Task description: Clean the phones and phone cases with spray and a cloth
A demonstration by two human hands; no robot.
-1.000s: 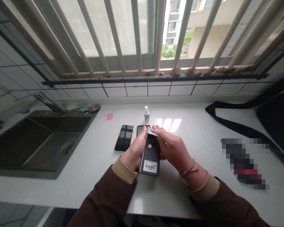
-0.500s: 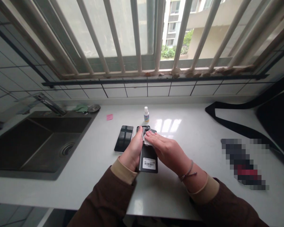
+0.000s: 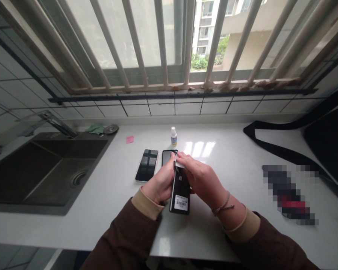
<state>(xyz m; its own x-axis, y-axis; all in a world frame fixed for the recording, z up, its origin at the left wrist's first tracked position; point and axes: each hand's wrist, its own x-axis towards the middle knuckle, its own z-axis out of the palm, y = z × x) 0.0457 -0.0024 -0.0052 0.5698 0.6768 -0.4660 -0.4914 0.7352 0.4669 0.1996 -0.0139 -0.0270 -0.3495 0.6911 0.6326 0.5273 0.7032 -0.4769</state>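
A dark phone (image 3: 180,187) is gripped along its left side by my left hand (image 3: 161,182), its back facing up with a white barcode label near the lower end. My right hand (image 3: 199,172) presses a small white wipe (image 3: 180,162) to the phone's upper end, fingers closed over it. Behind my left hand, partly covered, lies a flat black-rimmed item (image 3: 166,156), perhaps another phone or a case. To the left a second phone (image 3: 147,165) rests screen up on the counter. A small white-capped bottle (image 3: 173,137) stands just beyond my hands.
A dark sink (image 3: 59,176) with a chrome faucet (image 3: 59,125) is at the left. On the white counter (image 3: 107,221) sits a pink note (image 3: 130,139). At right are a black strap (image 3: 270,148), a black bag and a pixelated dark item (image 3: 290,197). Barred window behind.
The held phone has turned and shifted slightly right and toward me, uncovering more of the black-rimmed item behind. My right hand with the wipe has moved to the phone's upper edge.
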